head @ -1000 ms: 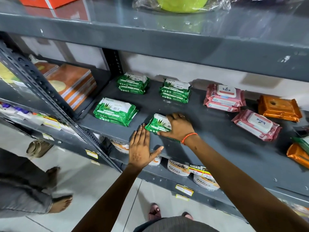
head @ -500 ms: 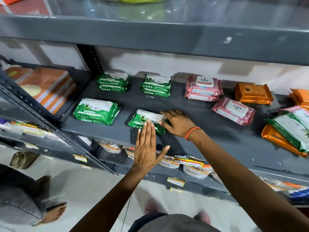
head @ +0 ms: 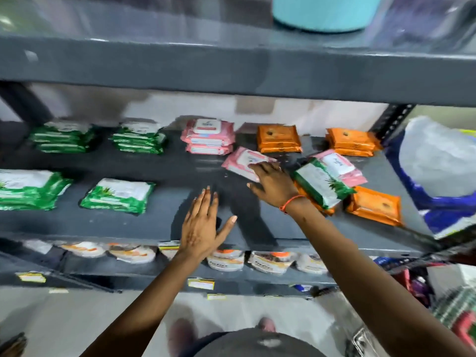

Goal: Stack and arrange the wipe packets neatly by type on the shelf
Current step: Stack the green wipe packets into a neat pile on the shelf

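On the grey shelf green wipe packets lie in stacks at the back left, back centre-left, far front left, plus one front packet. A pink stack stands at the back centre. My right hand rests with its fingers on a loose pink packet. My left hand hovers flat and open over the shelf's front. To the right a green packet lies tilted over a pink one and orange packets. Orange stacks sit at the back right.
A shelf above overhangs closely and carries a teal tub. A white and blue bag stands at the right end. The shelf below holds round food tubs and price tags. My feet show on the floor.
My right hand let go of the front green packet and moved right onto the loose pink packet. The view swung right. My left hand stayed open over the shelf front.
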### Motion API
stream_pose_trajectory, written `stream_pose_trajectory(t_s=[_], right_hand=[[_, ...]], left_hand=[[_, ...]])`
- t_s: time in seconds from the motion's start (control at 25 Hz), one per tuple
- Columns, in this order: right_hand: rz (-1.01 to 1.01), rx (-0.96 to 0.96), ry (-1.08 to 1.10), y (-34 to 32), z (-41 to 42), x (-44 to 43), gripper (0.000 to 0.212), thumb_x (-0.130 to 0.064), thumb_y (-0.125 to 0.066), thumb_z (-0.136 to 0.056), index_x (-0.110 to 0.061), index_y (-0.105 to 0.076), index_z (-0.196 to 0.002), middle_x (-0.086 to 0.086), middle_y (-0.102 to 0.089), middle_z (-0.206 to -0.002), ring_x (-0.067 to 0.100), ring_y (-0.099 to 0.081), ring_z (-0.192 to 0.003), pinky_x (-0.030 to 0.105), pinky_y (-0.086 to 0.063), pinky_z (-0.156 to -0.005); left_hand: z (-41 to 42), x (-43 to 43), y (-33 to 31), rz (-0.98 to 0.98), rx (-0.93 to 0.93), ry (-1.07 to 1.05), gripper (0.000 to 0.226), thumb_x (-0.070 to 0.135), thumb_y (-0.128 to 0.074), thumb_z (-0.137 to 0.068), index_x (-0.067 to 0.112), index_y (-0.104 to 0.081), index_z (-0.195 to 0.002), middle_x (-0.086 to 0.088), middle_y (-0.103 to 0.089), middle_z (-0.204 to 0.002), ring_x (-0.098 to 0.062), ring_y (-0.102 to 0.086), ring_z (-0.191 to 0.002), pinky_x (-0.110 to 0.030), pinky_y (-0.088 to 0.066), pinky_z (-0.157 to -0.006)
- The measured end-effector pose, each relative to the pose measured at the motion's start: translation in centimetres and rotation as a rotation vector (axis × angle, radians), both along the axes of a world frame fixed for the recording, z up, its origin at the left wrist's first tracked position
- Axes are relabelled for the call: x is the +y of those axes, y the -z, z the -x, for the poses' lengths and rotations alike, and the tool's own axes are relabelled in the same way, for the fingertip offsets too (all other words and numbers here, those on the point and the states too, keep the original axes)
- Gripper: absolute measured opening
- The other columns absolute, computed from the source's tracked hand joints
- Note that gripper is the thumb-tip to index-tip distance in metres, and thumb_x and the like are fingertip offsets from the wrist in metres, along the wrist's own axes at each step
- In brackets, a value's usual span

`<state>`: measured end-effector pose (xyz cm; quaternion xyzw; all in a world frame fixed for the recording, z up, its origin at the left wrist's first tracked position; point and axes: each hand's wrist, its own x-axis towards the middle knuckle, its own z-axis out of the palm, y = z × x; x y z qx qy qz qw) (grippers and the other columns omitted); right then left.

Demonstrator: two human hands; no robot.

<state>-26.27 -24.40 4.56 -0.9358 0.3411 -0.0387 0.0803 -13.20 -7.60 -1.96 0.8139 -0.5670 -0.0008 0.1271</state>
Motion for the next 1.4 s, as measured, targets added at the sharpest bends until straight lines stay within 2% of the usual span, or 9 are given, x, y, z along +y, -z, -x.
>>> stream_pose_trajectory(t_s=[0.12, 0.24, 0.36, 0.52, 0.64, 0.8, 1.0, 1.2, 1.4], right_hand=[[0.073, -0.072, 0.223, -0.3, 5.3, -2.6, 0.055, -0.038, -0.054, -0.088, -0.015, -0.045, -0.137, 0.014, -0.046, -0.142, 0.034, -0.040, -0.130, 0.044, -0.033, -0.110], [-0.026, 0.049, 0.477, -0.4, 9.1, -4.4, 0.068, -0.049, -0.062, -0.079, -0.018, -0.042, -0.136, 0.016, -0.047, -0.139, 0.037, -0.042, -0.129, 0.048, -0.037, -0.107], [-0.120, 0.095, 0.511, -0.9, 9.7, -5.0, 0.067, -0.046, -0.067, -0.075, -0.015, -0.045, -0.131, 0.019, -0.053, -0.132, 0.039, -0.048, -0.122, 0.049, -0.047, -0.099], [-0.102, 0.011, 0.410, -2.0, 6.7, -3.0, 0.074, -0.052, -0.069, -0.070, -0.017, -0.045, -0.132, 0.015, -0.054, -0.131, 0.037, -0.051, -0.119, 0.045, -0.049, -0.095], [-0.110, -0.051, 0.267, -2.6, 2.4, -0.3, 0.071, -0.051, -0.069, -0.071, -0.019, -0.048, -0.131, 0.014, -0.058, -0.130, 0.035, -0.055, -0.116, 0.041, -0.051, -0.093], [-0.141, -0.021, 0.137, -2.8, -4.7, 3.4, 0.075, -0.053, -0.069, -0.071, -0.021, -0.044, -0.134, 0.012, -0.053, -0.135, 0.034, -0.053, -0.119, 0.043, -0.051, -0.095], [-0.135, 0.006, -0.009, -2.6, -13.2, 8.0, 0.077, -0.051, -0.071, -0.069, -0.021, -0.045, -0.134, 0.012, -0.053, -0.134, 0.034, -0.052, -0.120, 0.042, -0.048, -0.098], [-0.144, 0.046, -0.149, -2.3, -21.0, 12.3, 0.073, -0.050, -0.073, -0.067, -0.019, -0.050, -0.129, 0.014, -0.055, -0.129, 0.035, -0.053, -0.117, 0.044, -0.050, -0.096], [-0.125, 0.064, -0.210, -2.5, -26.6, 14.6, 0.071, -0.055, -0.072, -0.068, -0.019, -0.053, -0.126, 0.015, -0.054, -0.131, 0.036, -0.054, -0.116, 0.043, -0.051, -0.096]], left_hand=[[1.7, -1.8, 0.2, -0.097, 0.010, 0.058, 0.104, 0.079, -0.002, -0.077, 0.005, -0.031, -0.142, -0.017, -0.027, -0.153, -0.030, -0.026, -0.141, -0.043, -0.027, -0.114], [2.4, -2.2, 0.2, -0.143, -0.041, 0.081, 0.110, 0.081, 0.005, -0.073, 0.003, -0.031, -0.142, -0.020, -0.029, -0.152, -0.033, -0.027, -0.140, -0.047, -0.027, -0.113], [1.6, -2.0, -0.1, -0.152, -0.044, 0.089, 0.111, 0.083, 0.007, -0.071, 0.007, -0.030, -0.143, -0.015, -0.027, -0.154, -0.029, -0.025, -0.142, -0.044, -0.026, -0.114], [-0.8, -1.0, -0.7, -0.125, 0.013, 0.117, 0.113, 0.085, 0.009, -0.065, 0.015, -0.030, -0.144, -0.005, -0.023, -0.156, -0.019, -0.020, -0.144, -0.040, -0.018, -0.118], [-3.3, 1.5, -0.7, -0.082, 0.087, 0.067, 0.101, 0.082, 0.002, -0.072, 0.019, -0.033, -0.143, 0.003, -0.028, -0.154, -0.014, -0.020, -0.144, -0.041, -0.013, -0.119], [-6.4, 6.8, -0.3, -0.039, 0.095, 0.026, 0.087, 0.068, 0.003, -0.085, 0.016, -0.039, -0.140, 0.001, -0.034, -0.150, -0.017, -0.029, -0.141, -0.041, -0.017, -0.117], [-10.0, 12.9, 0.2, 0.006, 0.076, -0.106, 0.068, 0.053, -0.010, -0.095, 0.011, -0.042, -0.138, -0.004, -0.040, -0.147, -0.022, -0.037, -0.137, -0.035, -0.015, -0.115], [-14.1, 17.2, 1.5, 0.008, 0.071, -0.287, 0.075, 0.058, 0.000, -0.090, 0.012, -0.013, -0.147, -0.005, -0.012, -0.156, -0.020, -0.014, -0.144, -0.041, -0.011, -0.117], [-18.3, 17.7, 1.4, -0.031, 0.060, -0.338, 0.089, 0.068, 0.003, -0.084, 0.007, -0.012, -0.147, -0.011, -0.011, -0.157, -0.024, -0.009, -0.146, -0.041, -0.004, -0.118]])
